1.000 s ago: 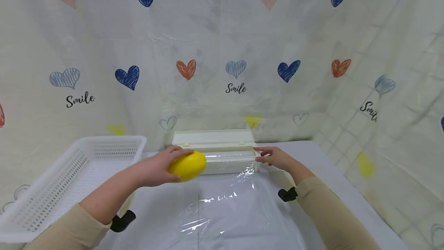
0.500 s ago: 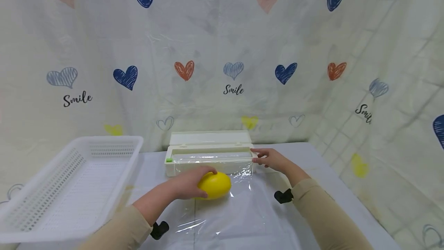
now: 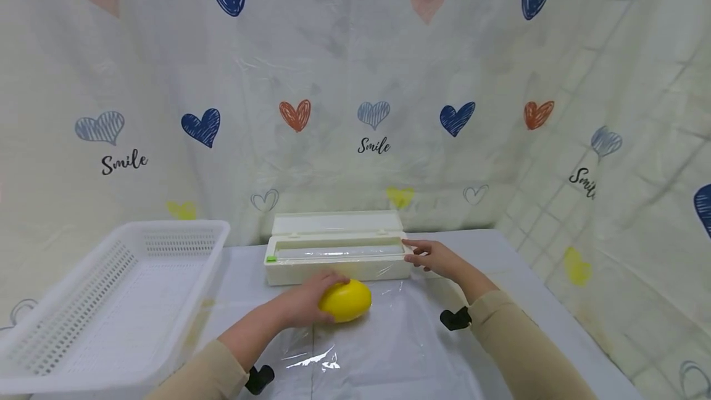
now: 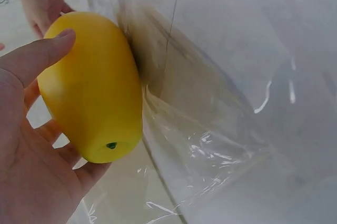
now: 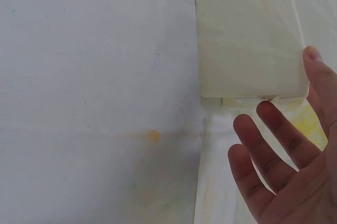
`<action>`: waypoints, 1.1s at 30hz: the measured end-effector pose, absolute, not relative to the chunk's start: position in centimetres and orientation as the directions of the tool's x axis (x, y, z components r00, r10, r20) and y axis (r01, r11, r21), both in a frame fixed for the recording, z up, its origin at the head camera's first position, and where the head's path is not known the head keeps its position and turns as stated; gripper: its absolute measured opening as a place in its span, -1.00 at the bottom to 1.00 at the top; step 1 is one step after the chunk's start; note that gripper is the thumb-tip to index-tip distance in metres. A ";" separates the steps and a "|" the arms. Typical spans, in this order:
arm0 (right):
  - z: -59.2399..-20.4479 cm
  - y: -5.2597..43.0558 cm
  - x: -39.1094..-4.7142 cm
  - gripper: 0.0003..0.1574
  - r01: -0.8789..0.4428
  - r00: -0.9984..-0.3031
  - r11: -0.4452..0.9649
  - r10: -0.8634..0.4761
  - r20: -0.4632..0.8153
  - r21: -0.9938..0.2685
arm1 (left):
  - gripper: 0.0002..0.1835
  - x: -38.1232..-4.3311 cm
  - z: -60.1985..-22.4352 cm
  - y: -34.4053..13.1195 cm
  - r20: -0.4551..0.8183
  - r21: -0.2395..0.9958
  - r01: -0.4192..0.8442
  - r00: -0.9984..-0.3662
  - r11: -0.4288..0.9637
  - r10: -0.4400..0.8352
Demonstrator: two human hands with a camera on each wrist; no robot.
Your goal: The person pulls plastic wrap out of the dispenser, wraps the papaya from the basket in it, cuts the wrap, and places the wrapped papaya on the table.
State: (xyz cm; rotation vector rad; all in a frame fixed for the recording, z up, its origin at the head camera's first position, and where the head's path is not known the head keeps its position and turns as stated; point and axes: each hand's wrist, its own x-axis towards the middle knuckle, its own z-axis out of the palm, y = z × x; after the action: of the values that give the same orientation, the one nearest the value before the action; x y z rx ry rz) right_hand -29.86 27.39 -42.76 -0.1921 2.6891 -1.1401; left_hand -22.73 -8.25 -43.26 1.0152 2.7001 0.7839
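Observation:
My left hand [image 3: 308, 301] grips a yellow oval fruit [image 3: 349, 301] from its left side, just in front of a white cling film box. In the left wrist view, thumb and fingers curl round the fruit [image 4: 95, 92], and a small green stem spot shows at one end. Clear cling film [image 4: 210, 129] is spread on the table beneath and beside it. The box [image 3: 333, 271] has its lid raised and a film roll [image 3: 339, 252] inside. My right hand [image 3: 439, 258] touches the box's right end with thumb and forefinger, the other fingers held loosely apart [image 5: 295, 166].
A white perforated plastic basket [image 3: 216, 264] stands at the left of the table [image 3: 466, 245]. Behind the box hangs a curtain [image 3: 333, 171] printed with hearts and words; it continues along the right side. A green piece [image 3: 271, 258] sits at the box's left front corner.
My left hand has carried the fruit right and toward me, from the box's left end to over the film, and hardly moved in the last half second. The right hand stays at the box.

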 end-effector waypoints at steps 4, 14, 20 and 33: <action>-42.8 27.8 -29.5 -0.17 -0.053 -0.971 0.684 -0.206 -0.123 -0.727 | -0.15 -22.2 -43.1 -8.2 0.039 0.514 0.572 -0.760 0.639 0.649; -42.6 29.2 -28.4 -0.17 -0.138 -0.978 0.711 -0.210 -0.021 -0.689 | -0.13 -21.9 -43.0 -8.5 0.008 0.492 0.555 -0.774 0.671 0.633; -41.7 28.9 -27.3 -0.23 -0.208 -0.970 0.728 -0.241 0.041 -0.653 | -0.09 -21.6 -42.9 -9.1 0.037 0.497 0.554 -0.782 0.668 0.622; -40.3 25.9 -21.5 -0.59 -0.482 -0.835 0.680 -0.547 0.054 -0.553 | -0.49 -16.5 -40.2 -13.3 0.033 0.459 0.562 -0.785 0.689 0.618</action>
State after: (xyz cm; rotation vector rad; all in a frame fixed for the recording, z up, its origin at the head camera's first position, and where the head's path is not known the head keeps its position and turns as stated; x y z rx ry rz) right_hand -21.55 25.87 -40.31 -0.8522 2.7729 -0.8619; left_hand -16.46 -13.32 -40.25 0.9728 2.7717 0.6905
